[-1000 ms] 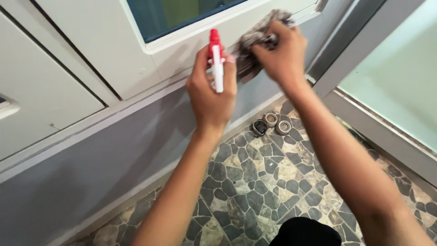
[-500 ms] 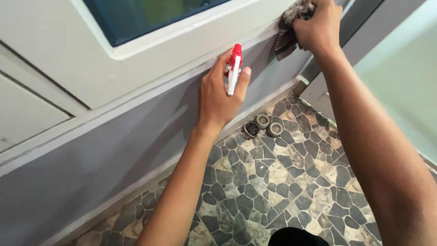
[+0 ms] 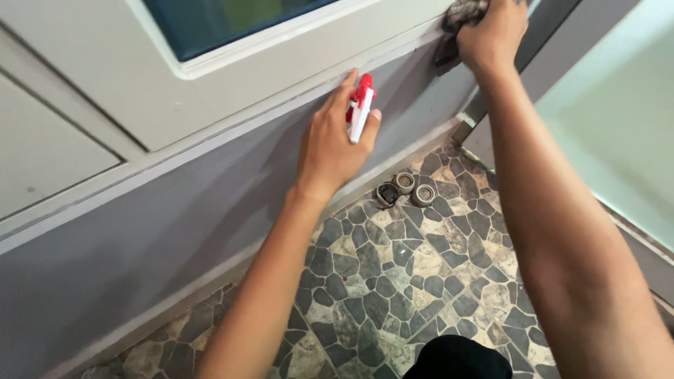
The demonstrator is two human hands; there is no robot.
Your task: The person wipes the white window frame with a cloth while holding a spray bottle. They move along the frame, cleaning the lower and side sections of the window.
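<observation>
The left hand (image 3: 330, 144) sits in the upper middle of the frame, its fingers wrapped around a red and white spray bottle (image 3: 360, 107); only the bottle's trigger head shows above the knuckles, and the rest is hidden behind the hand. The forefinger lies stretched up along the grey wall (image 3: 175, 231), close under the pale ledge (image 3: 232, 130) that runs slantwise from the left edge to the upper right. There is little room between the bottle head and that ledge.

The right hand (image 3: 495, 31) is at the top edge, right of centre, clenched on a grey cloth (image 3: 456, 24) that is bunched against the ledge where the white door panel (image 3: 91, 84) ends. Part of the hand and cloth is cut off by the top of the frame. Just right of the cloth a dark post (image 3: 554, 21) runs down to the floor, so the cloth is hemmed in at that corner. A blue-green window pane (image 3: 232, 21) is set in the panel at the upper centre, with a raised white frame around it.

Both forearms cross the middle of the frame, well apart, with open floor between them. The floor (image 3: 393, 281) is patterned like irregular stones, grey and tan. Three small round metal pieces (image 3: 404, 189) lie together on it against the base of the wall, below the left hand and between the two arms. A pale green surface (image 3: 618, 119) fills the right side, edged by a grey frame. A dark rounded shape (image 3: 463, 358) shows at the bottom edge.
</observation>
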